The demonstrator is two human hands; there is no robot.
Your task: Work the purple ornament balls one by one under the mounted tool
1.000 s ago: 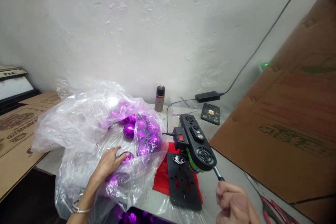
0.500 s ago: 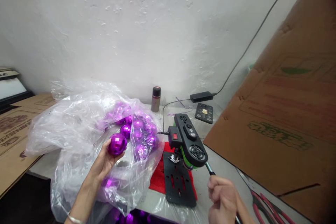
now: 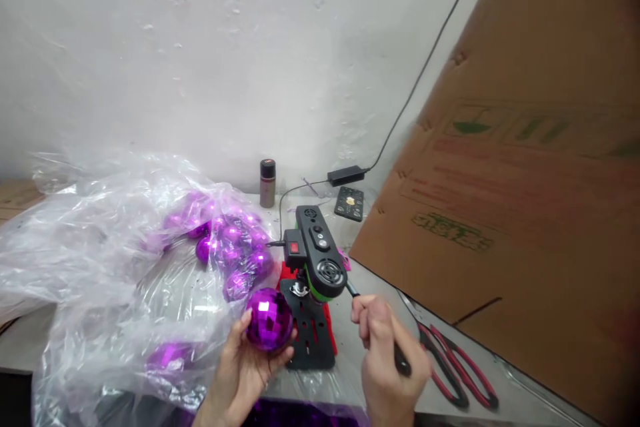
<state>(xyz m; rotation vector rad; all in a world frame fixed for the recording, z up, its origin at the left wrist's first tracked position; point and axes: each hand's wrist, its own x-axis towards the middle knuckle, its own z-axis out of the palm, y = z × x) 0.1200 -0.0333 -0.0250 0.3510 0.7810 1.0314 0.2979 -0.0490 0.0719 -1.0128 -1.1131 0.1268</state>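
L hand fingers cupped round the faceted purple ball, at the near-left corner of the black base plate; R hand clenched on the press lever. Risk (slick mirror finish): ball could squirt off the plate, pinching fingertips.
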